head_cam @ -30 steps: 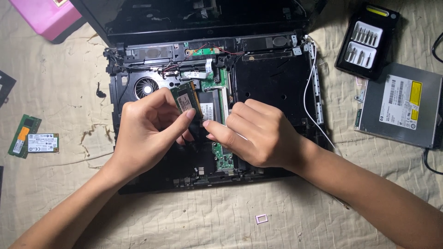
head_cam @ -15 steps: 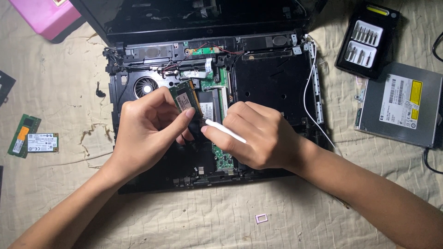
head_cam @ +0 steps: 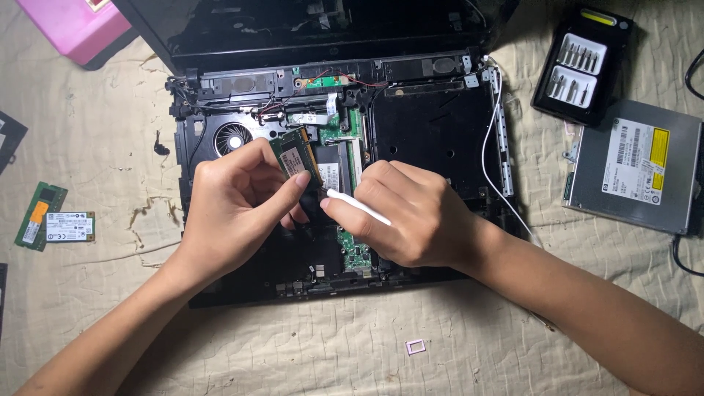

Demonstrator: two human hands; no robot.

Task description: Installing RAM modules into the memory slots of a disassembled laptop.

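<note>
Pinching a green memory card [head_cam: 295, 156] in the left hand [head_cam: 235, 213], gripping a white stick [head_cam: 358, 207] in the right hand [head_cam: 411, 216], both over the opened laptop [head_cam: 433, 132].

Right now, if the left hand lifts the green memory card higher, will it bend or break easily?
The green memory card looks like a thin, flat board, so probably stiff and light. Its bare chips suggest it is fragile. The left hand pinches its edges, so it seems unlikely to slip.

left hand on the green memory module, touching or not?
Touching. The head view shows the left hand pinching the memory module between thumb and forefinger, tilted up above the opened laptop.
</note>
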